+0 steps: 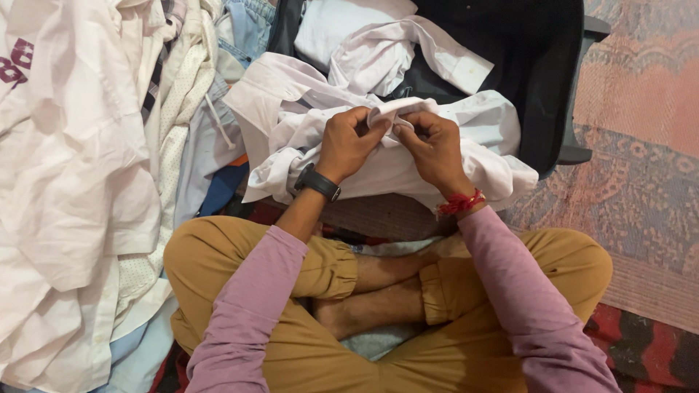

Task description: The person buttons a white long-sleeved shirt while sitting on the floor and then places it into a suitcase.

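A crumpled white shirt (378, 156) lies across the near edge of an open black suitcase (539, 80). My left hand (348, 142), with a black watch on its wrist, pinches a folded edge of the shirt. Facing it, my right hand (433, 145), with a red thread band on its wrist, grips the same edge. The fingertips of both hands meet at a small bunched part of the fabric near the shirt's top. I sit cross-legged in tan trousers and pink sleeves just in front of the suitcase.
A large heap of pale clothes (80, 167) fills the left side, with a striped shirt and jeans (251, 25) near its top. More white garments (342, 29) lie inside the suitcase. A patterned pink rug (641, 145) covers the floor on the right.
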